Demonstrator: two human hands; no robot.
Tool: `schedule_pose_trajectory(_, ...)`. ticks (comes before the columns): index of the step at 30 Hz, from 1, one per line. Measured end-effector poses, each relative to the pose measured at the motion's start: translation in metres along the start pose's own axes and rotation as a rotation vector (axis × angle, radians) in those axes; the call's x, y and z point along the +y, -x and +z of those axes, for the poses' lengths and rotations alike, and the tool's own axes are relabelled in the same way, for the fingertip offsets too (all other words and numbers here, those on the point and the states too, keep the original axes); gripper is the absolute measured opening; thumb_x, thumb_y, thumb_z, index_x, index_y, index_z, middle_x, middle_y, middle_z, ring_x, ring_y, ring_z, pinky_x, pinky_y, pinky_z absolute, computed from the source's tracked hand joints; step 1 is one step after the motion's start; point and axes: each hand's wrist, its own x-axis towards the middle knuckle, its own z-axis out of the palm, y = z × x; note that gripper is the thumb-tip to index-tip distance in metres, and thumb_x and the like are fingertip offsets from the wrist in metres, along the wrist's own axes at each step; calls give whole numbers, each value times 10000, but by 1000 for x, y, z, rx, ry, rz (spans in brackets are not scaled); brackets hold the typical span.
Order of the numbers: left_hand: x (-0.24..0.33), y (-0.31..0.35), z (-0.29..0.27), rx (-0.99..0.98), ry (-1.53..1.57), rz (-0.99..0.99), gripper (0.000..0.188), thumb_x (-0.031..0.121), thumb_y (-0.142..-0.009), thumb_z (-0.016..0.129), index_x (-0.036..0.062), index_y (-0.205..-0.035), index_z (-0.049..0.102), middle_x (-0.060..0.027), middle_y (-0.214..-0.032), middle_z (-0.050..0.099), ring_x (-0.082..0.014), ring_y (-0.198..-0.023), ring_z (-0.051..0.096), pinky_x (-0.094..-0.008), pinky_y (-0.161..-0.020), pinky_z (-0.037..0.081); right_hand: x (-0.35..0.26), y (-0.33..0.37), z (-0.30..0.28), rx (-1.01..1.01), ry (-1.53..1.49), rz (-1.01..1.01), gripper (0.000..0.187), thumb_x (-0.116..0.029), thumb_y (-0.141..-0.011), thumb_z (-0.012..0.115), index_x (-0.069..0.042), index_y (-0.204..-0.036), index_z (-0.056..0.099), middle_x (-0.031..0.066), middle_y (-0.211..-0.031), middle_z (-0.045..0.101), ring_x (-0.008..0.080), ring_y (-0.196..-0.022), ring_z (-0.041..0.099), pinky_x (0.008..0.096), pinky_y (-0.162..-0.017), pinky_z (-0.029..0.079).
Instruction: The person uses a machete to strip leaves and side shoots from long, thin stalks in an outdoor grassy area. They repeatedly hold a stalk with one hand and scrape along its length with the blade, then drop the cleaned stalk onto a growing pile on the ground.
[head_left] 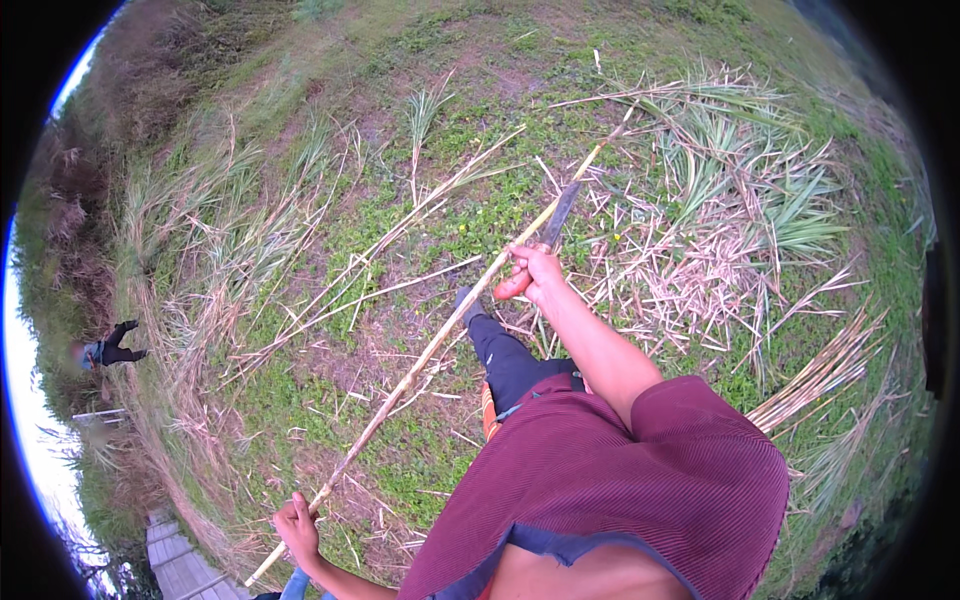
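Note:
A long pale cane stalk [410,378] runs diagonally from the lower left up to the upper middle, in front of my body. Near its lower end, my left hand [298,525] is closed around it. My right hand [538,272] grips a machete by its orange-brown handle [513,286]. The dark machete blade [563,212] points up and away, lying close along the stalk. Fingers of the right hand also touch the stalk; whether they pinch it I cannot tell. The stalk's thin far end reaches toward the cut leaves.
A heap of cut green leaves and dry stalk pieces [700,240] lies ahead to the right. Bundled stalks [820,375] rest nearer on the right. Uncut-looking long stalks [380,245] and grass lie to the left. Another person [108,348] is at the far left, near brush.

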Motion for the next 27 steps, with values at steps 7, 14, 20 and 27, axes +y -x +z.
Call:
schedule_pose_trajectory(7,-121,-22,44,-39,11,-320,658,497,-958,547,46,-486,459,-23,-469,426,-121,-445,359,-325,-460,275,28,93,54,139,249,-254,234,2,-794,729,-59,-840,508,41,-670,559,141,-496,536,299,-434,451)
schedule_pose_trajectory(14,-39,-85,149,343,-387,-49,360,349,-968,567,-1,-970,651,-153,-925,660,-323,-872,595,-441,-818,467,0,127,80,44,649,-845,268,-137,-781,793,-60,-885,557,12,-691,604,112,-589,571,301,-612,489)
schedule_pose_trajectory(20,280,-62,226,77,23,392,456,466,-955,530,34,-1014,665,-188,-862,659,-361,-778,616,-464,-754,482,3,169,101,-113,631,-921,207,-140,-832,755,-60,-886,572,-31,-617,551,53,-573,510,245,-528,410)
schedule_pose_trajectory(27,231,-73,254,-324,147,213,662,630,-897,529,5,-752,690,-178,-535,525,-304,-508,482,-426,-548,402,-66,177,37,-2,630,-1085,324,-186,-901,707,-13,-1154,603,-77,-695,511,13,-579,460,206,-499,369)
